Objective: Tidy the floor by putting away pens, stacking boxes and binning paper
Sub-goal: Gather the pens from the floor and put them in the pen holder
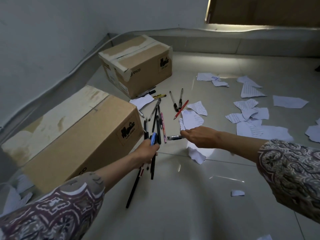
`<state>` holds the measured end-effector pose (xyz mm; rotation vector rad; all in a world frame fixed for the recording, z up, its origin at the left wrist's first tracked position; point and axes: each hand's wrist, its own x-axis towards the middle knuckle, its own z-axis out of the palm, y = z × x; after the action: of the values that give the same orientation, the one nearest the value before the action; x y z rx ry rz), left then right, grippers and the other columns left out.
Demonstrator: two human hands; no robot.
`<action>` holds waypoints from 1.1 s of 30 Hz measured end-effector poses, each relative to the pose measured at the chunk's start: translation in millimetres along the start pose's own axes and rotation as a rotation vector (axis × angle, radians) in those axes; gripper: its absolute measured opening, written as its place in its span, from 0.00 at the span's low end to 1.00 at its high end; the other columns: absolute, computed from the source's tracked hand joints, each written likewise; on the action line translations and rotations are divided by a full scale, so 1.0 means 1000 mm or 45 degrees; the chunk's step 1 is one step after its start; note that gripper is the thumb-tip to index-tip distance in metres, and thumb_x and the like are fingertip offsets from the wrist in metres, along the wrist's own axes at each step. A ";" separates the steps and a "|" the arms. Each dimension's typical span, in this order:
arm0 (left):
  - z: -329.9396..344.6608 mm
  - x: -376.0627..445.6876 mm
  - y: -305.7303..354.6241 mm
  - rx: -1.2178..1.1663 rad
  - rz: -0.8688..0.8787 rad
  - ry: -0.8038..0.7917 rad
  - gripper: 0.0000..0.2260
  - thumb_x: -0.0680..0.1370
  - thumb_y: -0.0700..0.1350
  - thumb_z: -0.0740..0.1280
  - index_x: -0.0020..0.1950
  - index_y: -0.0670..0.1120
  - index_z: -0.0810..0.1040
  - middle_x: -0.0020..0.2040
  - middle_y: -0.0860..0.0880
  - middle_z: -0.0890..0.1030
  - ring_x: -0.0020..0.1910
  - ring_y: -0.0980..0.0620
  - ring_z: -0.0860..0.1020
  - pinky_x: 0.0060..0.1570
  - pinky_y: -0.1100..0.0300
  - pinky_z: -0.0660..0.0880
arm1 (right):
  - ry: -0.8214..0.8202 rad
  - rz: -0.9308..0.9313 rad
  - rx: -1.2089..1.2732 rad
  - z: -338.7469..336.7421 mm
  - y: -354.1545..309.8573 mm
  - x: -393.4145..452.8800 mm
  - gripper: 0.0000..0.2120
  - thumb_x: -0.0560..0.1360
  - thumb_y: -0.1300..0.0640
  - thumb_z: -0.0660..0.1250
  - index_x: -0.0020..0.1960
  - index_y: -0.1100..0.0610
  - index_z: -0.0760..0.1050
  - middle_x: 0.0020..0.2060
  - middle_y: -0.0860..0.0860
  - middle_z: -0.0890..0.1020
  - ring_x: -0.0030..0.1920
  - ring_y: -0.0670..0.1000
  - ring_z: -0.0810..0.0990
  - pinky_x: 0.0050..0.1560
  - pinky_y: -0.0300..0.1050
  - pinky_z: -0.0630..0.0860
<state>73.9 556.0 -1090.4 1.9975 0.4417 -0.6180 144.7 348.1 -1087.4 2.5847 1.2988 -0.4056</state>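
Left hand [148, 152]: fingers curled round a bundle of pens [151, 163], the grip closed tight on it. The bundle's long axis runs near to far, tilted slightly; a blue cap [153, 138] points away from the person, and the dark barrels project back toward the person below the fist. The longest black barrel slants down and to the left.

Right hand [199, 135]: fingertips pinch one black pen [174, 137] at its near end, the grip narrow and closed on the barrel. That pen lies roughly crosswise, its free end pointing left toward the bundle, just beside it but apart.

Loose pens [158, 118] lie on the tiled floor [181, 196] beyond the hands, mostly aligned near to far. A red pencil [181, 109] slants from lower left to upper right. Two further pens [177, 100] lie to its left, converging at their near ends.

Near box [78, 129]: cardboard, closed, long axis running away from the person, left of the bundle. Far box [138, 64]: closed, standing apart behind it, with more pens at its base.

Torn sheets of lined paper [251, 111] are scattered over the floor to the right; one scrap [196, 155] lies under the right wrist.
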 end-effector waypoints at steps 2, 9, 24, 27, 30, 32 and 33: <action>-0.005 0.003 0.017 -0.091 0.085 -0.012 0.11 0.81 0.42 0.56 0.62 0.40 0.66 0.39 0.47 0.75 0.34 0.54 0.69 0.31 0.62 0.68 | 0.034 0.136 0.131 -0.008 0.008 0.005 0.17 0.76 0.71 0.53 0.64 0.63 0.63 0.47 0.61 0.77 0.35 0.56 0.69 0.35 0.46 0.63; -0.024 0.027 0.072 -0.446 0.330 0.060 0.07 0.81 0.39 0.59 0.44 0.44 0.73 0.35 0.48 0.76 0.28 0.56 0.68 0.22 0.66 0.66 | 0.372 0.455 0.833 -0.057 0.050 0.033 0.07 0.74 0.67 0.61 0.45 0.67 0.77 0.40 0.61 0.82 0.39 0.58 0.78 0.39 0.47 0.73; -0.109 -0.072 0.288 -0.584 0.282 0.162 0.04 0.77 0.39 0.65 0.46 0.40 0.77 0.45 0.42 0.78 0.48 0.46 0.76 0.53 0.52 0.74 | 0.668 0.604 1.464 -0.259 0.099 -0.090 0.04 0.75 0.59 0.68 0.45 0.59 0.80 0.38 0.49 0.74 0.36 0.45 0.71 0.39 0.31 0.67; -0.118 -0.121 0.341 -0.572 0.289 0.078 0.04 0.77 0.40 0.64 0.46 0.43 0.78 0.47 0.45 0.83 0.54 0.47 0.79 0.63 0.48 0.71 | 0.672 0.645 1.411 -0.314 0.108 -0.136 0.07 0.75 0.59 0.67 0.41 0.62 0.76 0.33 0.46 0.71 0.33 0.43 0.68 0.34 0.30 0.66; -0.127 -0.169 0.405 -0.511 0.313 -0.006 0.05 0.79 0.41 0.62 0.49 0.42 0.77 0.46 0.51 0.84 0.54 0.55 0.79 0.64 0.48 0.68 | 0.690 0.686 1.476 -0.379 0.119 -0.186 0.06 0.75 0.59 0.66 0.41 0.61 0.75 0.31 0.48 0.73 0.31 0.45 0.69 0.34 0.34 0.67; -0.130 -0.203 0.448 -0.489 0.351 -0.030 0.05 0.80 0.42 0.60 0.49 0.42 0.75 0.43 0.51 0.83 0.52 0.55 0.80 0.60 0.49 0.69 | 0.747 0.704 1.575 -0.424 0.124 -0.222 0.06 0.76 0.60 0.65 0.40 0.57 0.74 0.31 0.50 0.75 0.30 0.44 0.71 0.33 0.35 0.69; -0.132 -0.221 0.470 -0.492 0.365 -0.032 0.05 0.80 0.42 0.60 0.49 0.43 0.74 0.41 0.51 0.81 0.49 0.53 0.80 0.56 0.51 0.72 | 0.781 0.715 1.627 -0.448 0.125 -0.240 0.07 0.76 0.60 0.65 0.39 0.55 0.73 0.31 0.50 0.76 0.28 0.42 0.72 0.32 0.33 0.71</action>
<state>181.9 439.4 -579.3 1.6412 0.2309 -0.3464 174.1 237.0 -577.1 4.2022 0.2307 -0.4121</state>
